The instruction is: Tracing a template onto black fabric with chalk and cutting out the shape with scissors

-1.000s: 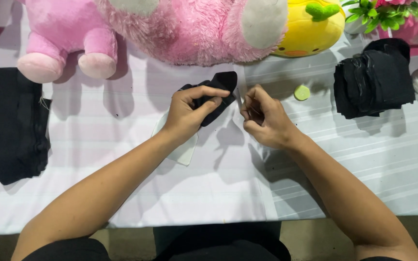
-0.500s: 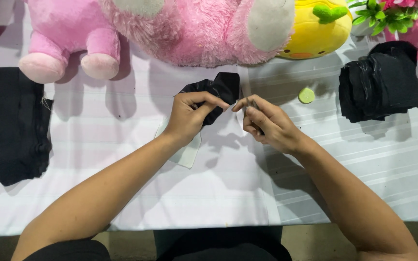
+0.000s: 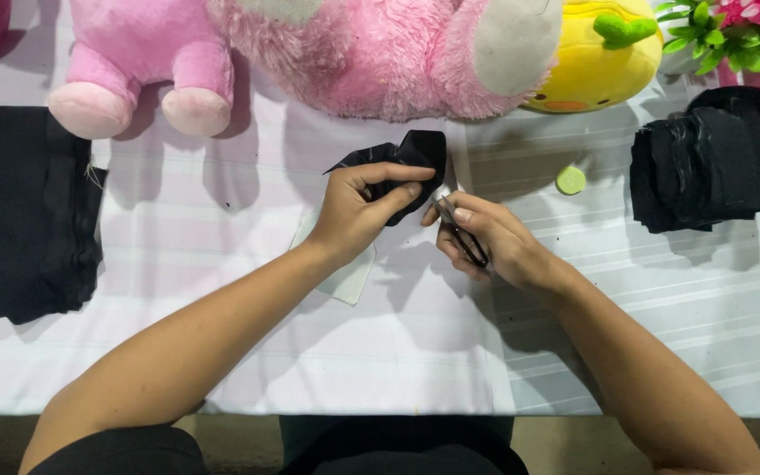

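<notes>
My left hand [image 3: 358, 209] grips a crumpled piece of black fabric [image 3: 408, 158] above the white striped tablecloth [image 3: 222, 264]. A pale fabric piece [image 3: 347, 280] lies flat under my left wrist. My right hand [image 3: 485, 242] is closed around a small pair of scissors [image 3: 459, 230], with the metal tips pointing up at the lower edge of the black fabric. The two hands almost touch at the middle of the table.
A folded black cloth [image 3: 24, 215] lies at the left. A stack of black fabric pieces [image 3: 705, 163] sits at the right, with a small green disc [image 3: 571, 180] beside it. Pink plush toys [image 3: 354, 53], a yellow plush [image 3: 604, 53] and flowers [image 3: 732, 22] line the back.
The hands have shifted slightly and drawn closer. The scissors' tips now meet the black fabric's edge, and my left thumb has moved over the fabric.
</notes>
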